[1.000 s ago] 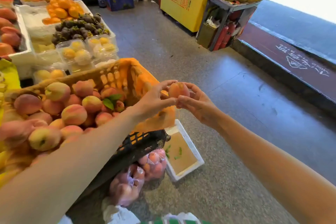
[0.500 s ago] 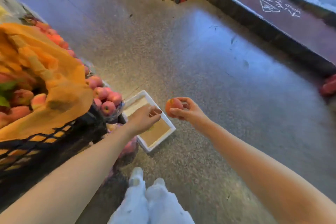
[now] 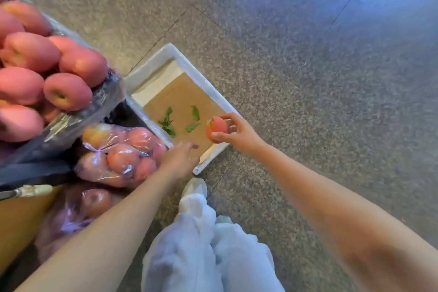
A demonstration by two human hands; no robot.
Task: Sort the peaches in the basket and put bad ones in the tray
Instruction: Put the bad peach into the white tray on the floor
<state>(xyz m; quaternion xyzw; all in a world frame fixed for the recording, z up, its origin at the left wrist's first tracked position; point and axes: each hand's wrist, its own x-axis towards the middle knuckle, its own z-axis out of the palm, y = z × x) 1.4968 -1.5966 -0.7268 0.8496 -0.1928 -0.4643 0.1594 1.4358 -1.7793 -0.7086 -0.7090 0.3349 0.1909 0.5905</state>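
The left hand [image 3: 180, 159], fingers loose and empty, hovers over the near corner of the white foam tray [image 3: 196, 73]. To its right, the right hand [image 3: 240, 136] pinches a small red peach [image 3: 216, 129] above the tray's edge. This looks like the discard step; next, lower and release it inside.

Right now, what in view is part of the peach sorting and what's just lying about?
Job: peach pinched in right hand; white foam tray below it; left hand, open, empty.
Lying about: green leaves in the tray; bagged fruit; crate of pink fruit.
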